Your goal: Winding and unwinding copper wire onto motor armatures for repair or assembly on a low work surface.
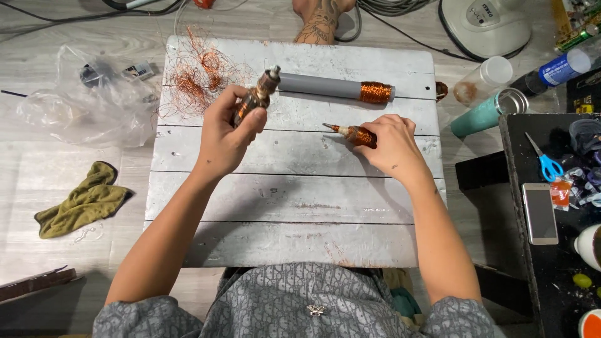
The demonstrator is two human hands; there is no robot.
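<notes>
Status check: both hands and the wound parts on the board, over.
Left hand gripping motor armature, raised over white board. Right hand closed on copper-wound spool, resting on board. Grey tube and loose copper wire lie beyond.

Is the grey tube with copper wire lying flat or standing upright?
Lying flat: the grey tube with copper wire rests lengthwise on the white wooden board.

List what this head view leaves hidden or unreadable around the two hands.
- Motor armature: lower end hidden inside left hand.
- Copper-wound spool: rear part covered by right hand.
- Tattooed foot: cut off by the top edge.
- Clear plastic bag: contents too blurred to identify.
</notes>
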